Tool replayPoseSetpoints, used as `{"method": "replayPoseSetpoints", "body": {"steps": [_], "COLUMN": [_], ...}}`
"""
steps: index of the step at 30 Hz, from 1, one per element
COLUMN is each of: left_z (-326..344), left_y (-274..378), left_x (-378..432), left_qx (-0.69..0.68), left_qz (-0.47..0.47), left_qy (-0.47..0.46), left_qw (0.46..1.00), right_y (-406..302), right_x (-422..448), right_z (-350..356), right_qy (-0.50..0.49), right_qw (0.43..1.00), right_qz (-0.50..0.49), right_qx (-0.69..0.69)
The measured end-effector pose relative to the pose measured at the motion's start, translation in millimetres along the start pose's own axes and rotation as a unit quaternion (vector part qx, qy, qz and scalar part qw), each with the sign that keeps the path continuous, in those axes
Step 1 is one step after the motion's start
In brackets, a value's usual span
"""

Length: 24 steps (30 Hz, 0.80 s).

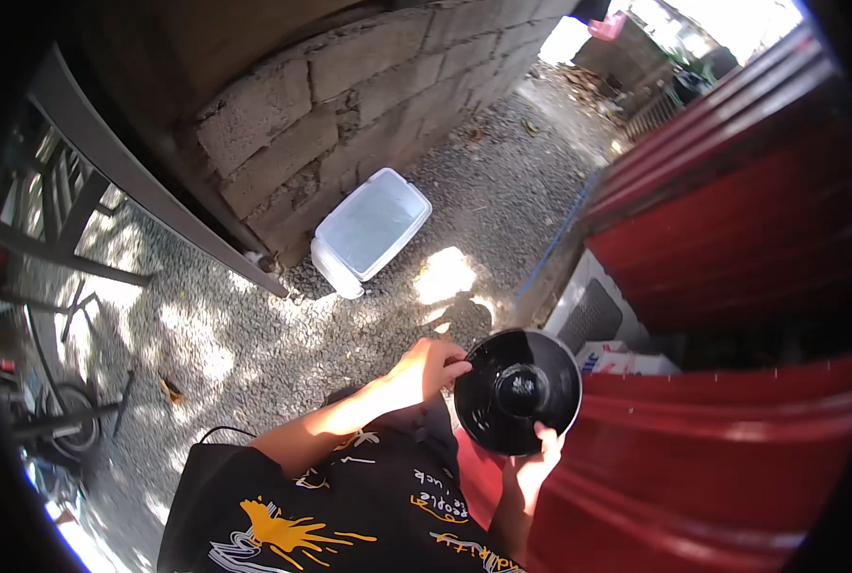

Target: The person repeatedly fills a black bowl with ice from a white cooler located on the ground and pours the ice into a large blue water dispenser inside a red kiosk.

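Observation:
A glossy black round bowl [490, 358] is held up between my hands, its round base or centre showing as a smaller ring. My left hand [434, 367] pinches its rim on the left, thumb and fingers together. At the lower right edge my right hand [538, 455] grips it, with a thumb on the facing surface and the other fingers mostly hidden beneath. Sunlight falls on my left hand and forearm. Ahead on the gravel, apart from both hands, sits a whitish plastic tub [376, 223] with a translucent panel on top.
A concrete-block wall [376, 86] runs behind the tub. Red corrugated metal sheets [726, 265] stand close on my right, with a white printed carton [630, 360] between them. A slanting post [175, 193] and a wheel [71, 422] are at left over gravel [204, 344].

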<state>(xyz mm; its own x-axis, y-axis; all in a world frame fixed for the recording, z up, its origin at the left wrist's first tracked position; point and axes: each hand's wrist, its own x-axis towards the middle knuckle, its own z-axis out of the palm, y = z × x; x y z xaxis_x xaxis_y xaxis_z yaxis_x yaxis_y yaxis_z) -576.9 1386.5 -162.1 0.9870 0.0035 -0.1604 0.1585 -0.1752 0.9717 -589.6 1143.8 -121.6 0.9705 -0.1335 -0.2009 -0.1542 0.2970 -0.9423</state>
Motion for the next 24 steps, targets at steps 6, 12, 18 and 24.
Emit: {"method": "replayPoseSetpoints", "body": {"steps": [6,12,18,24], "left_z": [-49.3,-132.0,-123.2,-72.2], "left_y": [-11.0,-37.3,-243.3,-394.0], "left_x": [73.6,134.1,210.4,256.7], "left_qx": [-0.305,0.006,-0.254,-0.383], "left_qz": [-0.073,-0.129,-0.191,-0.264], "left_qy": [0.178,0.243,0.260,0.494], "left_qw": [0.933,0.961,0.912,0.735], "right_y": [-63.7,-2.0,81.8,187.1], "right_x": [144.8,250.5,325.8,375.4], "right_z": [172.6,292.8,387.9,477.8], "right_qy": [-0.332,-0.509,-0.568,-0.688], "right_qw": [0.916,0.754,0.647,0.528], "right_qz": [-0.113,-0.287,-0.377,-0.358], "right_qx": [-0.194,-0.301,-0.342,-0.347]}}
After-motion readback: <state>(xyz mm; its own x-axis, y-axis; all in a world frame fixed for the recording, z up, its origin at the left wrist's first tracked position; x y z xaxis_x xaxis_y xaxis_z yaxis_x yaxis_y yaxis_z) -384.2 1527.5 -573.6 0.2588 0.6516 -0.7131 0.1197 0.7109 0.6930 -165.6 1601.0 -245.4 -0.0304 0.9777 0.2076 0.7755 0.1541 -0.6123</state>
